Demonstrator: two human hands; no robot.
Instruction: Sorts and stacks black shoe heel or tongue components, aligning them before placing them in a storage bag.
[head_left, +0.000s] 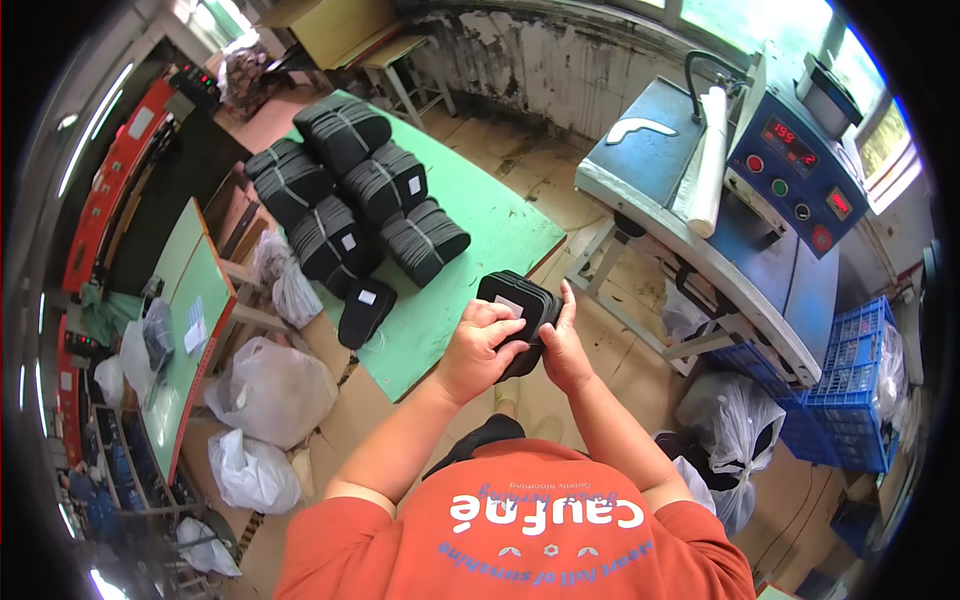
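Between my hands, off the near corner of the green table point(500, 222), is a stack of black flat pieces point(543, 300) with rounded corners. My left hand point(478, 350) is closed at its left side, fingers curled over a white label point(510, 303) on top. My right hand point(567, 352) grips the right side, with one finger stretched upward. The undersides of both hands are hidden. Several tied bundles of similar black pieces point(425, 240) lie in two rows on the table, some with white labels. A smaller labelled black piece point(366, 312) lies at the near edge.
To the right stands a press machine point(800, 165) with a blue control box and a white roll point(708, 165). Blue crates point(845, 385) and filled plastic bags point(735, 425) sit below it. More bags point(275, 390) lie on the floor at left, beside another green table point(185, 330).
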